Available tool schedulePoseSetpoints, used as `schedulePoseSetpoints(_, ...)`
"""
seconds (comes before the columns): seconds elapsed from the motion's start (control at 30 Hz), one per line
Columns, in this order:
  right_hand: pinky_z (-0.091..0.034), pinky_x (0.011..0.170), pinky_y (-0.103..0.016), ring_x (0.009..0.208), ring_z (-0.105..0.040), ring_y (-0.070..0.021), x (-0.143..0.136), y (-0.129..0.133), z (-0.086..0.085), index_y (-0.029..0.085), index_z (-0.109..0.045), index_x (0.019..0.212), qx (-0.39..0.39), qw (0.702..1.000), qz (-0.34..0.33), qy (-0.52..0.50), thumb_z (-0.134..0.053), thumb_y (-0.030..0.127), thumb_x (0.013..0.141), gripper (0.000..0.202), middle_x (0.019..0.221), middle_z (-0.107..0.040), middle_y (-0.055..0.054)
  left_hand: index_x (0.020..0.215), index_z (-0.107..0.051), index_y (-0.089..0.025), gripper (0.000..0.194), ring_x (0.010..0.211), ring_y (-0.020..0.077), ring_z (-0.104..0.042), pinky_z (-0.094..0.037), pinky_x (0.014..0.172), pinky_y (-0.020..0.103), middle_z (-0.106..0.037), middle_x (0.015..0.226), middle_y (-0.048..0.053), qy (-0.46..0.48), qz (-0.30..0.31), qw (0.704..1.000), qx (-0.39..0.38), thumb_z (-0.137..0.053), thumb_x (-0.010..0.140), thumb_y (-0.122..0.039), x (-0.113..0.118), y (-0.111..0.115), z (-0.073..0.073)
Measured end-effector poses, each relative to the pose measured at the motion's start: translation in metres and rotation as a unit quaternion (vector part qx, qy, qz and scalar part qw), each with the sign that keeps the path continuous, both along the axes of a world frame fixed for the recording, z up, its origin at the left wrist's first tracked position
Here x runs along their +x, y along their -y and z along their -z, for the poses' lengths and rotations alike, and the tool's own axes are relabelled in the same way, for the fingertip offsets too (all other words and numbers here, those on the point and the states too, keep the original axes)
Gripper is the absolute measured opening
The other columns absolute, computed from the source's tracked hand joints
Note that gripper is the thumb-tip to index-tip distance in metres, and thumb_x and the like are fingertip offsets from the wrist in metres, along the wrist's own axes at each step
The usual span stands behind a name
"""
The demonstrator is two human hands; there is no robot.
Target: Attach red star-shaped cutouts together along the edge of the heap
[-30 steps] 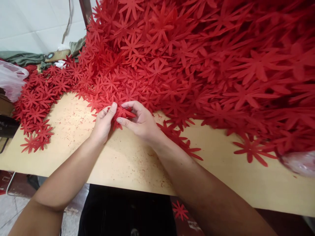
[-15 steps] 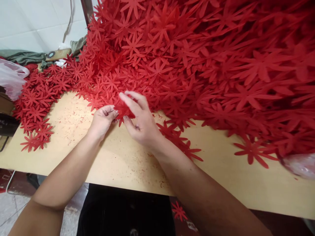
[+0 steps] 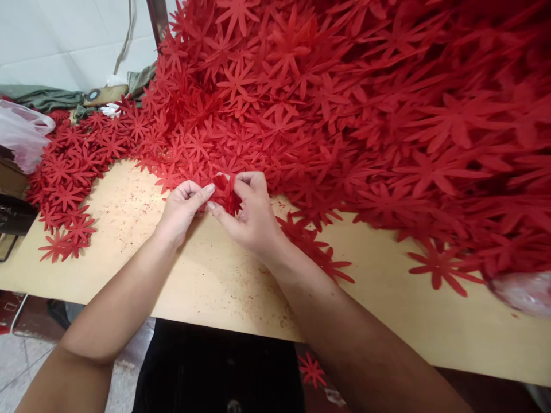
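Observation:
Between my two hands, above the table, is a bunch of red petal pieces (image 3: 227, 195), its petals gathered upward. My left hand (image 3: 185, 207) pinches its left side with thumb and forefinger. The fingers of my right hand (image 3: 251, 213) are curled round its right side, and the right thumb tip lies close to the left thumb. Just behind my hands rises a large heap of red flower-shaped cutouts (image 3: 279, 120), each with several narrow petals.
The pale wooden table (image 3: 206, 287) carries small red scraps. A plastic bag (image 3: 23, 135) is at the left, clear plastic (image 3: 525, 292) at the right. One red cutout (image 3: 441, 267) lies near the front right; another (image 3: 311, 370) is below the table edge.
My right hand's raised fingers have curled in and closed round the red bunch, whose petals are now gathered up. My left thumb has moved slightly right and up.

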State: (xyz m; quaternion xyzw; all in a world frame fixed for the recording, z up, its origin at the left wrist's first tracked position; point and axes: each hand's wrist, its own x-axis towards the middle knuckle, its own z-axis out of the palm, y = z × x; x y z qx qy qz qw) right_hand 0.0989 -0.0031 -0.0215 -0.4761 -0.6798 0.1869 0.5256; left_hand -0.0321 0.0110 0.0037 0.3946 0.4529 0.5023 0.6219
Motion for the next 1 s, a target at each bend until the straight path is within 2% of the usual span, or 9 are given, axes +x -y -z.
schedulePoseSetpoints(0.1,-0.052,0.078,-0.037,0.081,-0.058,-0.0167,-0.002,0.0,-0.004,0.019,-0.061,0.089,-0.096,0.984,-0.059,-0.135,-0.062,0.038,0.077,0.023,0.086,-0.059,-0.005,0.061,-0.054,-0.015,0.041,0.048,0.0026,-0.05,-0.04,0.05,0.016,-0.056,0.052,-0.007,0.015,0.01,1.0,0.0,-0.084,0.052,-0.042,-0.001,-0.001,0.0)
schedulePoseSetpoints(0.2,-0.052,0.063,-0.029,0.068,-0.059,-0.0123,-0.003,-0.001,-0.008,0.02,-0.059,0.089,-0.196,0.928,-0.083,-0.304,-0.066,0.041,0.073,0.027,0.08,-0.065,-0.001,0.07,-0.062,-0.015,0.037,0.05,0.0026,-0.051,-0.039,0.05,0.015,-0.061,0.057,-0.006,0.025,0.018,1.0,0.006,-0.086,0.05,-0.036,-0.002,-0.003,-0.001)
schedulePoseSetpoints(0.3,-0.05,0.055,-0.025,0.057,-0.058,-0.0094,-0.003,-0.002,-0.012,0.019,-0.057,0.083,-0.261,0.883,-0.082,-0.382,-0.072,0.042,0.067,0.031,0.067,-0.063,0.002,0.079,-0.067,-0.016,0.038,0.051,0.0027,-0.052,-0.039,0.05,0.015,-0.065,0.06,-0.004,0.022,0.02,1.0,0.006,-0.086,0.05,-0.033,-0.002,-0.004,-0.001)
schedulePoseSetpoints(0.4,-0.047,0.051,-0.023,0.051,-0.055,-0.0074,-0.004,-0.001,-0.015,0.019,-0.055,0.076,-0.287,0.855,-0.098,-0.421,-0.074,0.039,0.064,0.03,0.058,-0.06,0.005,0.073,-0.067,-0.016,0.031,0.051,0.0026,-0.051,-0.04,0.051,0.015,-0.064,0.06,-0.004,0.009,-0.002,1.0,0.019,-0.084,0.055,-0.034,-0.003,-0.004,0.0)
schedulePoseSetpoints(0.57,-0.04,0.045,-0.019,0.044,-0.048,-0.0049,-0.003,-0.001,-0.016,0.018,-0.055,0.069,-0.296,0.839,-0.112,-0.443,-0.075,0.031,0.064,0.024,0.05,-0.055,0.007,0.071,-0.064,-0.017,0.019,0.051,0.0035,-0.05,-0.04,0.049,0.016,-0.062,0.061,-0.003,-0.025,-0.092,0.994,0.062,-0.078,0.064,-0.028,-0.006,-0.008,0.002)
schedulePoseSetpoints(0.7,-0.038,0.044,-0.019,0.044,-0.047,-0.0046,0.001,-0.004,-0.016,0.018,-0.053,0.065,-0.305,0.812,-0.094,-0.488,-0.074,0.026,0.065,0.022,0.051,-0.055,0.007,0.075,-0.064,-0.019,0.015,0.05,0.0042,-0.051,-0.043,0.048,0.017,-0.063,0.066,-0.004,0.013,-0.141,0.988,0.066,-0.075,0.065,-0.022,-0.013,-0.012,-0.003)
schedulePoseSetpoints(0.77,-0.039,0.044,-0.019,0.045,-0.047,-0.0046,0.002,-0.005,-0.016,0.018,-0.052,0.065,-0.308,0.802,-0.084,-0.505,-0.074,0.024,0.063,0.023,0.052,-0.056,0.006,0.077,-0.064,-0.02,0.016,0.05,0.0047,-0.052,-0.043,0.046,0.018,-0.063,0.066,-0.004,0.028,-0.13,0.99,0.055,-0.074,0.065,-0.021,-0.015,-0.011,-0.005)
schedulePoseSetpoints(0.9,-0.043,0.047,-0.02,0.048,-0.052,-0.0057,0.0,-0.004,-0.018,0.018,-0.054,0.069,-0.314,0.799,-0.092,-0.504,-0.078,0.03,0.057,0.03,0.054,-0.059,0.007,0.085,-0.065,-0.019,0.022,0.054,0.0062,-0.057,-0.046,0.049,0.019,-0.066,0.071,-0.002,0.012,-0.071,0.997,0.039,-0.075,0.065,-0.023,-0.014,-0.007,-0.004)
schedulePoseSetpoints(1.0,-0.047,0.05,-0.022,0.05,-0.055,-0.0071,-0.001,-0.003,-0.02,0.019,-0.052,0.072,-0.319,0.795,-0.09,-0.507,-0.08,0.033,0.053,0.036,0.056,-0.059,0.008,0.092,-0.065,-0.02,0.029,0.055,0.0061,-0.057,-0.048,0.052,0.019,-0.065,0.07,-0.003,0.004,-0.038,0.998,0.053,-0.077,0.065,-0.025,-0.013,-0.005,-0.003)
